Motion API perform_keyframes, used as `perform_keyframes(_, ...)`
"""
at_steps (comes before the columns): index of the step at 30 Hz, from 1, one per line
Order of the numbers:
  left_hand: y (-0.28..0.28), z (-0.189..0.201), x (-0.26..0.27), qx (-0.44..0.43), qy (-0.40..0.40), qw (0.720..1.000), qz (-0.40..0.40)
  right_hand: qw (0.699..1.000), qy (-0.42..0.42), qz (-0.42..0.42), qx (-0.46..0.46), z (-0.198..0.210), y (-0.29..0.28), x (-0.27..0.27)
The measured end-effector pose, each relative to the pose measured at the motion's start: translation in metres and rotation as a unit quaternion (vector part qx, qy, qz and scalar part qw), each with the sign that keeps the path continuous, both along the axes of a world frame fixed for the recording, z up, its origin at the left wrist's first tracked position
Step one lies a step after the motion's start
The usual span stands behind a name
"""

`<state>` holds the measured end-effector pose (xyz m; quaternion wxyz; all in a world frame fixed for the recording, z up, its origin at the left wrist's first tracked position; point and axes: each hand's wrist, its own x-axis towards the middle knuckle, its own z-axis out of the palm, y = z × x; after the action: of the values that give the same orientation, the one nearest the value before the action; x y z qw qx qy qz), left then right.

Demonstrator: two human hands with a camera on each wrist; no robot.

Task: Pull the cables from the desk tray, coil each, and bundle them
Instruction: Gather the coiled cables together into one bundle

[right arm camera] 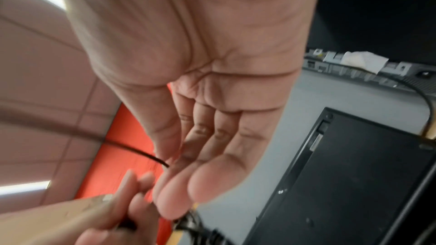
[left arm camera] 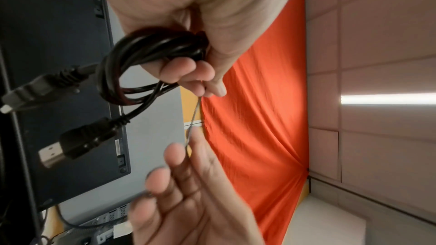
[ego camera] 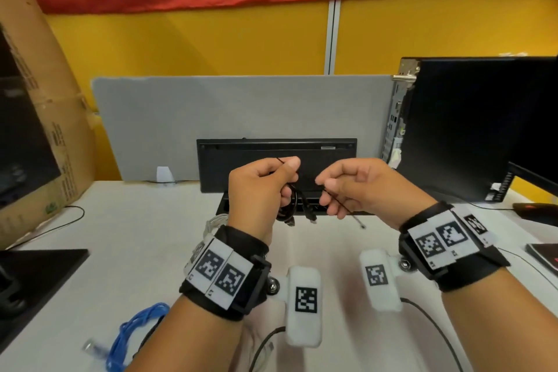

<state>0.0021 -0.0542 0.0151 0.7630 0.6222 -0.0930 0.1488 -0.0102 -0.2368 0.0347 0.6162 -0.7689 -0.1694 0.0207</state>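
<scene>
Blue coiled cable (ego camera: 133, 332) lies nearest on the white desk, well short of the black desk tray (ego camera: 297, 205). Above that tray, the left hand (ego camera: 259, 190) clamps a coiled black HDMI cable (left arm camera: 141, 59), keeping its loops together. Its thumb and the right hand (ego camera: 359, 187) pinch a thin black tie (ego camera: 339, 204), likely for bundling.

Bare white desk (ego camera: 145, 251) opens at centre and left of the head view — room to pass. A black tray (ego camera: 302, 208) and upright keyboard (ego camera: 271, 160) block the middle. Cardboard box (ego camera: 54, 130) closes the left edge, computer tower (ego camera: 468, 130) the right — blue cable (ego camera: 133, 332) lies at lower left, black stand (ego camera: 39, 275) beside it.
</scene>
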Motion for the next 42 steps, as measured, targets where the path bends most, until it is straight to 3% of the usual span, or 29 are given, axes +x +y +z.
perform_keyframes(8, 0.01, 0.004, 0.005, -0.128, 0.09, 0.986, -0.051, 0.993, -0.116, -0.019, 0.008, -0.015, -0.003, 0.0)
perform_keyframes(12, 0.005, 0.006, 0.001, -0.134, 0.114, 0.981, -0.081, 0.976, -0.2, -0.085, 0.019, -0.019, 0.004, 0.0)
perform_keyframes(18, 0.005, 0.012, -0.005, -0.097, 0.104, 0.984, -0.108, 0.955, -0.245, -0.162, 0.035, -0.013, -0.005, 0.002)
perform_keyframes(24, 0.015, 0.017, -0.004, -0.066, 0.081, 0.986, -0.132, 0.946, -0.221, -0.239, -0.004, -0.003, -0.035, 0.003)
perform_keyframes(30, 0.013, 0.014, -0.001, -0.048, 0.063, 0.988, -0.129, 0.949, -0.193, -0.245, -0.035, -0.004, -0.04, 0.003)
perform_keyframes(36, 0.008, 0.01, -0.001, 0.008, 0.037, 0.994, -0.107, 0.971, -0.132, -0.187, 0.066, -0.008, -0.026, 0.001)
perform_keyframes(42, 0.001, 0.008, -0.005, 0.043, 0.029, 0.994, -0.101, 0.974, -0.07, -0.134, 0.168, -0.013, -0.002, -0.003)
